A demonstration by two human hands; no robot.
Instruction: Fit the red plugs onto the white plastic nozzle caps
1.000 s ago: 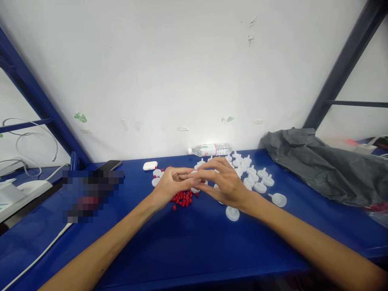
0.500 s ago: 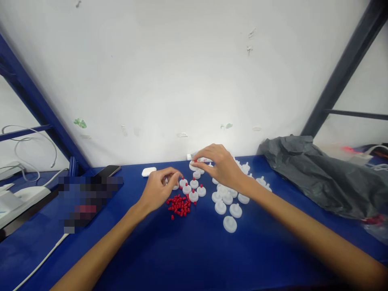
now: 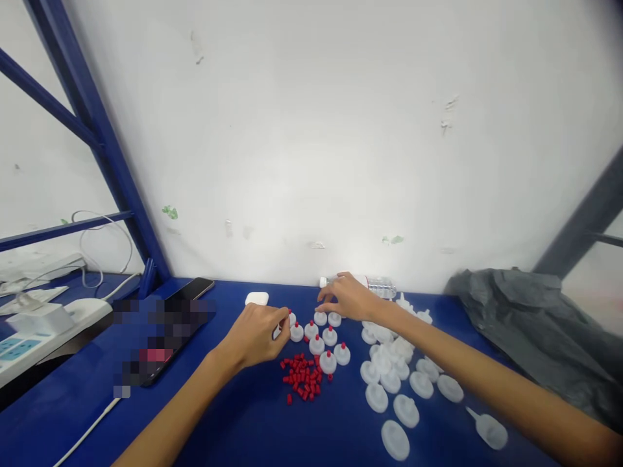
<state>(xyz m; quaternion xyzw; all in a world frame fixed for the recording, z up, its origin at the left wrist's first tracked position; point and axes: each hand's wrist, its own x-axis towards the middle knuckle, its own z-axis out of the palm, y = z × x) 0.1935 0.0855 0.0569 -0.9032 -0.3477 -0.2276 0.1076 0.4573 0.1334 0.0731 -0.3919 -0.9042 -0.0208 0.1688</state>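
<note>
My left hand (image 3: 260, 332) is curled, thumb and fingers drawn together. A bit of something whitish shows at its fingers, too hidden to name. Beside its fingertips stand white round nozzle caps (image 3: 316, 344) with red tips. Just in front lies a loose heap of small red caps (image 3: 302, 376). Farther back, my right hand (image 3: 348, 297) is bent over, its thumb and index finger close together at the top of a white nozzle cap (image 3: 320, 318); its tip is hidden by the fingers. A pile of white nozzle caps without red tips (image 3: 389, 360) lies below the right forearm.
A clear bottle (image 3: 382, 286) lies along the wall behind the right hand. A white case (image 3: 257, 298) and a phone (image 3: 197, 288) are at the left. Farther left are a power strip (image 3: 29, 347) and cables. A dark plastic bag (image 3: 520, 324) covers the right side.
The view has shifted, so the table appears lower and farther right. My right hand has brought the red-tipped nozzle cap down toward the table. My left hand stays beside the red-tipped pieces.
</note>
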